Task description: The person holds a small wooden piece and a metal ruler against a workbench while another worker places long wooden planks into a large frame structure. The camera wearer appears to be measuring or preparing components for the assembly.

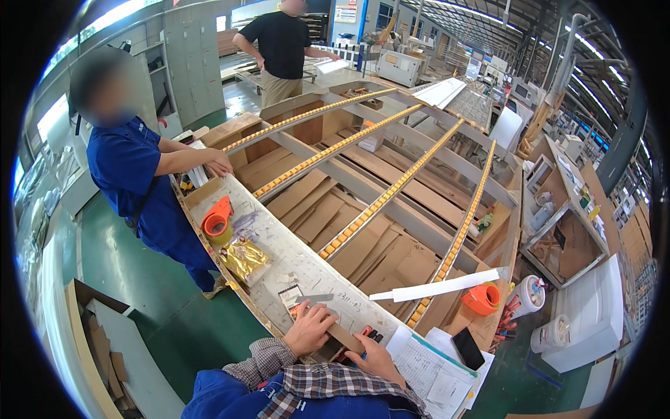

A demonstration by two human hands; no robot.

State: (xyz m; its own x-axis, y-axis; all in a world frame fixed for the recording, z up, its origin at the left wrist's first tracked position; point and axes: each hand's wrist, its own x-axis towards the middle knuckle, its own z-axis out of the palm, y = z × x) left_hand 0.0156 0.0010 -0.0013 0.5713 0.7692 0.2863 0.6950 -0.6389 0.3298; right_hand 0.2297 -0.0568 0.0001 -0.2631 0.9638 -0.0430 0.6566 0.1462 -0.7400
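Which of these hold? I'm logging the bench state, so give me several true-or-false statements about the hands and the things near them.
1. The left hand rests on a wooden strip. True.
2. The right hand holds the phone. False: the phone lies apart on paper.
3. An orange tape dispenser stands beside a gold bag. True.
4. The roller rails are blue. False: they are yellow.

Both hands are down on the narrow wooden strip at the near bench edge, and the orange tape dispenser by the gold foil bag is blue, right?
Not quite: the head view shows that tape dispenser is orange, not blue. Both the left hand and right hand do rest on the narrow wooden strip, near the gold foil bag.
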